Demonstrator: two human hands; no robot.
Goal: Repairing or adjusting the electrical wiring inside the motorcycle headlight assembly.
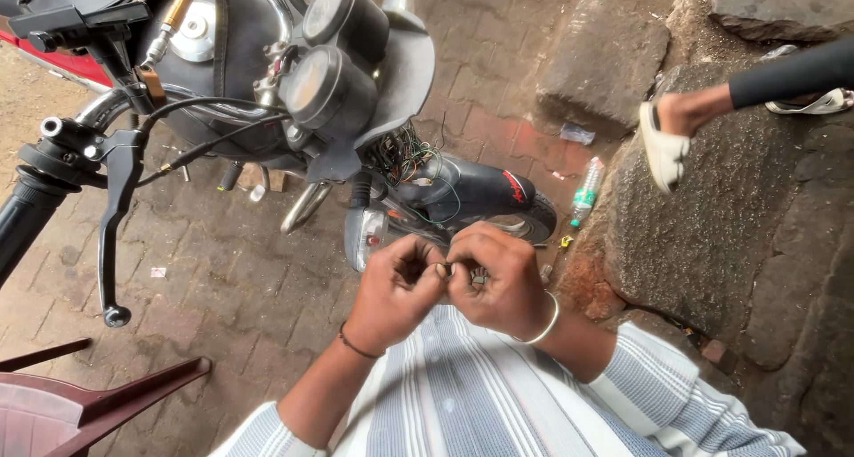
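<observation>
— What are the hands doing?

— Low in the middle of the frame, the left hand point(396, 288) and right hand point(498, 279) meet knuckle to knuckle. Their fingers point(425, 263) are curled in, pinching a small metal part point(479, 279) between them; what kind it is, I cannot tell.

— And around them?

— Just above, the motorcycle point(356, 101) with loose wires point(411, 159) hanging out. A plastic bottle point(585, 192) lies right of centre on the brick paving point(222, 279), and a maroon chair point(80, 404) sits at lower left.

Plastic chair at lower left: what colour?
Dark red, a maroon plastic chair, in the head view.
</observation>
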